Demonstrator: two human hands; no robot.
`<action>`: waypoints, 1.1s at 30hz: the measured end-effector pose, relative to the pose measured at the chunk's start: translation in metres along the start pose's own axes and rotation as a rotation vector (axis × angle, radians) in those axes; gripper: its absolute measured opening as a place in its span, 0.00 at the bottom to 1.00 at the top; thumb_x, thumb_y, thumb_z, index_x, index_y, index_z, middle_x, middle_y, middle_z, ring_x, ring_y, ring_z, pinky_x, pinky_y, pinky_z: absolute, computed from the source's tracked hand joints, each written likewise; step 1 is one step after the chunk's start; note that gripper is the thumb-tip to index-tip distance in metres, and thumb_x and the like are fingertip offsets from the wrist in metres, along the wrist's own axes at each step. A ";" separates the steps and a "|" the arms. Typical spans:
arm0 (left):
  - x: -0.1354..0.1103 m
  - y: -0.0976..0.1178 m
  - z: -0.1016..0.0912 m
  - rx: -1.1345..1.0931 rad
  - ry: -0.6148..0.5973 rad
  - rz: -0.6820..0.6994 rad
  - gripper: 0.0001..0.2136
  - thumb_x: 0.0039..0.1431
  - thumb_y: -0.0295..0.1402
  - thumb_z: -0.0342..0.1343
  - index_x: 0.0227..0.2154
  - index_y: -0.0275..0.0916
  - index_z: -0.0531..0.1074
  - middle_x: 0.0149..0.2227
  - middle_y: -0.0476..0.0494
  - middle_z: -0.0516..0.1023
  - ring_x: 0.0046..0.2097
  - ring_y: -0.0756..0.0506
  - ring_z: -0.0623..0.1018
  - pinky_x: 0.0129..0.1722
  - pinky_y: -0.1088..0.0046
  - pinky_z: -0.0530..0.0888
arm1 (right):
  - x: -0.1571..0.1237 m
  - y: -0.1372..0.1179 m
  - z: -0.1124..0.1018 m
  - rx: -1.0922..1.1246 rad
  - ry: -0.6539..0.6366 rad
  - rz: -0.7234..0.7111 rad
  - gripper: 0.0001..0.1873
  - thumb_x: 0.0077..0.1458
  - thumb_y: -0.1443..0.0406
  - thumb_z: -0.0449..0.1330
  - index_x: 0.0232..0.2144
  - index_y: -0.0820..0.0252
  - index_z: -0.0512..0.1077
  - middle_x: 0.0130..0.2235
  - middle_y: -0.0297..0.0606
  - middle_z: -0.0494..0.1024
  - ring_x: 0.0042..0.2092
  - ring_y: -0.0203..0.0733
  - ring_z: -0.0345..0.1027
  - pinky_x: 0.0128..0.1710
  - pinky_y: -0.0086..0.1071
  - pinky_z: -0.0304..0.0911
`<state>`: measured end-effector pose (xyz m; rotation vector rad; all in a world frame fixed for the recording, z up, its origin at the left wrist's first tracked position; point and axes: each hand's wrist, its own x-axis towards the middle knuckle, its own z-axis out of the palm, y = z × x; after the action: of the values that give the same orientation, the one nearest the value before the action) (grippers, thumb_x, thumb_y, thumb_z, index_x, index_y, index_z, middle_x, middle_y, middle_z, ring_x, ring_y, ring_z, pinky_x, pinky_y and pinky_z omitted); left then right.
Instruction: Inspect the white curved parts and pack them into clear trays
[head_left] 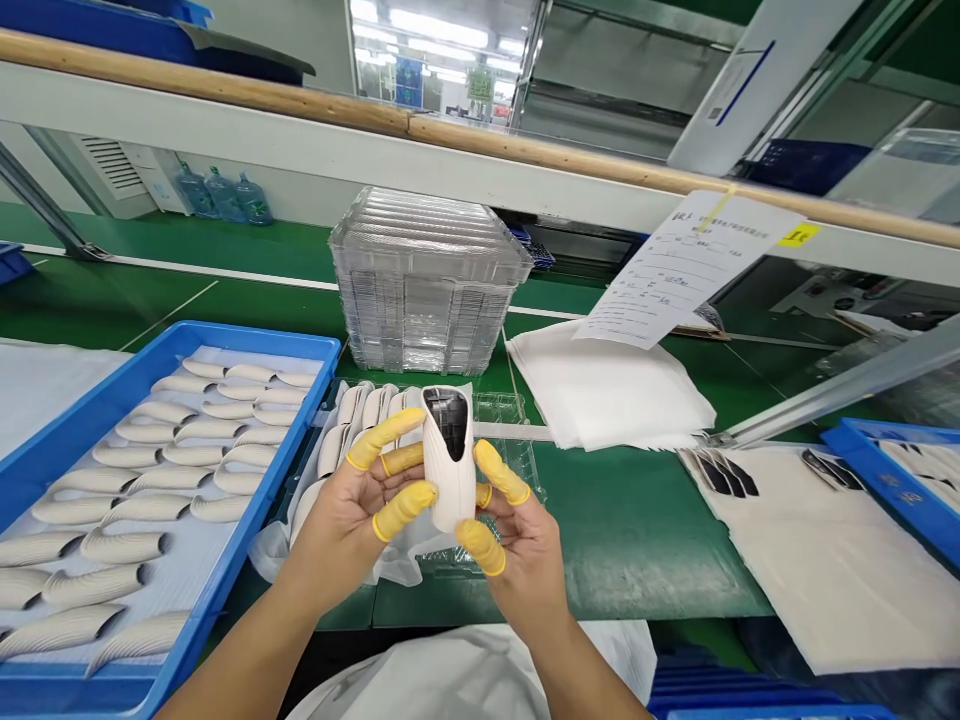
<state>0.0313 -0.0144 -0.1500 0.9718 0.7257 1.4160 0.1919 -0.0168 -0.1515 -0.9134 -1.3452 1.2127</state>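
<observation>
**Ribbed white plastic shell (450, 490) held up between two hands**

The person's left hand (349, 525) and right hand (521, 565) lift the curved, ribbed white plastic shell above the workbench, with its glossy black panel (448, 420) at the top, facing the camera. Both hands are closed on it from opposite sides, palms turned toward the camera. Yellow rubber finger cots (403, 510) cover several fingers, and those fingers press against the shell's long edges.

Directly below the hands lies an open clear plastic tray (506, 425), with similar white shells (356, 405) lined up in it on a white sheet. To the left, a blue plastic tray (255, 335) holds rows of white curved shells (146, 508) on white lining. Behind the hands rises a tall stack of clear plastic trays (427, 285) on the green workbench (622, 530).

To the right lies a pile of white sheets (600, 395), beneath a printed paper form (679, 265) hanging from a pale rail. Further right, dark striped pieces (727, 475) rest on a white sheet (832, 570), beside another blue plastic tray (892, 470).
</observation>
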 end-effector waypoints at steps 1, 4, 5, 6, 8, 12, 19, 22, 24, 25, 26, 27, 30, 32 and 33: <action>0.001 0.000 -0.001 -0.017 -0.006 -0.012 0.28 0.56 0.30 0.65 0.58 0.54 0.65 0.49 0.44 0.80 0.48 0.43 0.81 0.45 0.68 0.78 | 0.000 -0.001 0.000 -0.010 -0.013 -0.001 0.28 0.49 0.52 0.70 0.52 0.49 0.75 0.33 0.35 0.79 0.33 0.42 0.66 0.42 0.41 0.67; 0.002 0.000 -0.003 -0.058 -0.028 -0.061 0.30 0.55 0.32 0.65 0.59 0.54 0.62 0.46 0.43 0.82 0.42 0.44 0.83 0.40 0.69 0.79 | 0.001 -0.003 0.001 -0.044 -0.027 -0.021 0.30 0.49 0.55 0.70 0.55 0.49 0.74 0.31 0.33 0.77 0.33 0.39 0.63 0.39 0.37 0.67; 0.003 0.000 -0.004 -0.064 -0.031 -0.076 0.31 0.55 0.32 0.65 0.59 0.54 0.61 0.45 0.43 0.82 0.41 0.44 0.83 0.39 0.69 0.79 | 0.001 -0.004 0.002 -0.058 -0.023 -0.038 0.30 0.50 0.55 0.70 0.55 0.49 0.74 0.31 0.32 0.76 0.32 0.38 0.62 0.37 0.35 0.67; 0.003 0.000 -0.004 -0.066 -0.035 -0.089 0.31 0.54 0.32 0.66 0.59 0.54 0.61 0.45 0.43 0.82 0.40 0.43 0.83 0.39 0.69 0.79 | 0.001 -0.004 0.002 -0.072 -0.017 -0.056 0.29 0.50 0.56 0.70 0.55 0.48 0.73 0.30 0.31 0.75 0.31 0.37 0.60 0.36 0.34 0.66; 0.004 0.000 -0.005 -0.068 -0.023 -0.086 0.31 0.54 0.32 0.66 0.59 0.53 0.61 0.44 0.44 0.82 0.41 0.44 0.83 0.39 0.70 0.79 | 0.001 -0.006 0.003 -0.101 -0.007 -0.082 0.28 0.51 0.58 0.69 0.55 0.47 0.74 0.29 0.30 0.73 0.29 0.36 0.57 0.35 0.34 0.66; 0.004 0.001 -0.002 -0.062 -0.048 -0.042 0.29 0.53 0.30 0.66 0.55 0.55 0.61 0.42 0.48 0.82 0.39 0.46 0.82 0.39 0.70 0.78 | -0.001 -0.009 0.003 -0.187 0.014 -0.081 0.26 0.49 0.59 0.70 0.53 0.49 0.76 0.29 0.32 0.73 0.30 0.38 0.57 0.36 0.37 0.66; 0.007 0.001 0.007 -0.009 0.182 -0.075 0.13 0.57 0.41 0.63 0.41 0.46 0.67 0.32 0.51 0.79 0.32 0.48 0.80 0.34 0.72 0.76 | -0.004 -0.007 0.002 -0.279 -0.004 -0.116 0.25 0.49 0.59 0.69 0.51 0.46 0.77 0.26 0.31 0.68 0.29 0.38 0.56 0.34 0.37 0.64; 0.006 0.000 0.005 0.033 0.203 -0.061 0.12 0.59 0.45 0.60 0.39 0.45 0.68 0.32 0.49 0.79 0.33 0.46 0.80 0.34 0.71 0.76 | -0.005 -0.007 0.002 -0.280 -0.006 -0.107 0.26 0.49 0.60 0.69 0.52 0.47 0.77 0.26 0.31 0.69 0.28 0.38 0.55 0.33 0.37 0.64; 0.004 0.001 0.004 0.033 0.158 -0.042 0.13 0.58 0.45 0.60 0.41 0.46 0.68 0.34 0.48 0.79 0.35 0.45 0.81 0.35 0.70 0.77 | -0.004 -0.008 0.002 -0.294 -0.008 -0.104 0.26 0.49 0.60 0.70 0.52 0.47 0.77 0.26 0.31 0.70 0.28 0.38 0.56 0.33 0.36 0.63; 0.003 0.001 0.004 0.024 0.127 -0.045 0.15 0.56 0.43 0.63 0.42 0.46 0.67 0.35 0.48 0.80 0.36 0.44 0.81 0.36 0.69 0.77 | -0.004 -0.008 0.002 -0.300 -0.008 -0.106 0.25 0.49 0.60 0.70 0.52 0.47 0.77 0.26 0.32 0.70 0.28 0.38 0.56 0.32 0.36 0.63; 0.002 0.002 0.005 0.010 0.096 -0.058 0.17 0.54 0.41 0.65 0.43 0.47 0.65 0.36 0.48 0.80 0.38 0.44 0.81 0.36 0.68 0.78 | -0.003 -0.008 0.002 -0.305 -0.010 -0.108 0.25 0.49 0.60 0.70 0.51 0.47 0.77 0.26 0.32 0.70 0.28 0.38 0.56 0.32 0.36 0.63; 0.002 0.002 0.005 -0.009 0.069 -0.079 0.20 0.52 0.38 0.68 0.43 0.47 0.64 0.37 0.47 0.80 0.39 0.43 0.82 0.36 0.67 0.78 | -0.003 -0.008 0.002 -0.309 -0.011 -0.109 0.24 0.49 0.60 0.70 0.51 0.47 0.78 0.26 0.32 0.71 0.28 0.38 0.56 0.32 0.36 0.63; 0.002 0.004 0.006 -0.091 0.022 -0.141 0.23 0.50 0.35 0.69 0.44 0.46 0.62 0.38 0.46 0.81 0.39 0.42 0.82 0.36 0.66 0.79 | -0.003 -0.007 0.002 -0.310 -0.007 -0.111 0.24 0.50 0.59 0.70 0.51 0.46 0.77 0.28 0.32 0.75 0.29 0.39 0.59 0.33 0.36 0.64; 0.004 0.005 0.007 -0.144 0.006 -0.184 0.22 0.51 0.37 0.68 0.44 0.46 0.63 0.37 0.46 0.81 0.37 0.41 0.82 0.36 0.65 0.79 | -0.003 -0.006 0.004 -0.284 0.001 -0.107 0.27 0.51 0.58 0.70 0.54 0.46 0.74 0.29 0.32 0.77 0.30 0.39 0.62 0.34 0.36 0.65; 0.005 0.004 0.007 -0.166 0.000 -0.213 0.22 0.51 0.39 0.68 0.44 0.45 0.63 0.35 0.45 0.81 0.37 0.41 0.82 0.36 0.65 0.79 | -0.003 -0.005 0.004 -0.267 0.005 -0.109 0.29 0.51 0.59 0.70 0.56 0.45 0.73 0.30 0.32 0.78 0.29 0.39 0.63 0.34 0.36 0.65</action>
<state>0.0357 -0.0107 -0.1423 0.7430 0.6792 1.2675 0.1886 -0.0215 -0.1468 -1.0137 -1.5571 0.9622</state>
